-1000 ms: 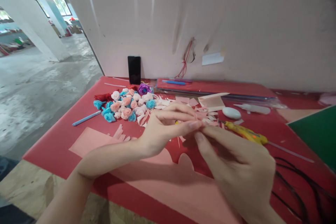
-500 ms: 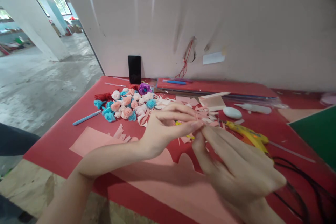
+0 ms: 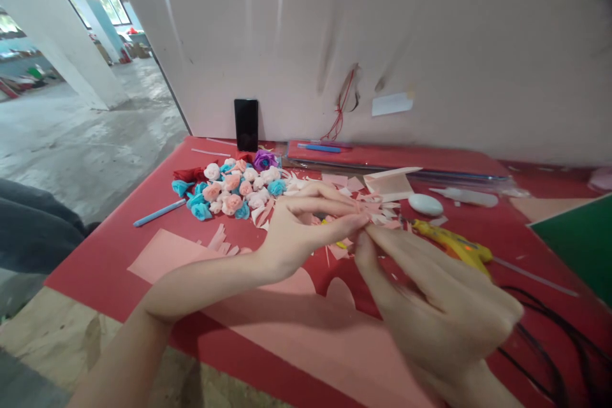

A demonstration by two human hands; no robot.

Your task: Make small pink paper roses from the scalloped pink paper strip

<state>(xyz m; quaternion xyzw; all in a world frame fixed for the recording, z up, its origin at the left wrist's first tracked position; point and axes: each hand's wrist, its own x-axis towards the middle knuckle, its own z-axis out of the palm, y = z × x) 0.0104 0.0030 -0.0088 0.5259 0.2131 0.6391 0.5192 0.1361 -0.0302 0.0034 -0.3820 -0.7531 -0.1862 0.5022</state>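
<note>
- Person's leg [image 3: 36,226]: left edge, beyond the red table [image 3: 109,261].
- Blue pen [image 3: 159,212]: left of flower pile [image 3: 232,190].
- Pink sheet [image 3: 165,254]: flat, near side of flower pile.
- Phone [image 3: 247,124]: upright against board [image 3: 296,44], behind flower pile.
- Left hand [image 3: 301,226]: right of flower pile, thumb and fingertips pinching small pink piece [image 3: 358,208], mostly hidden.
- Paper scraps [image 3: 382,207]: right of flower pile, behind the fingertips.
- Right hand [image 3: 435,293]: thumb and fingertips pressed together, meeting left hand's; can't tell if it grips the piece too.
- White oval thing [image 3: 426,204]: well right of flower pile.
- Yellow glue gun [image 3: 452,244]: same side, partly behind right hand.
</note>
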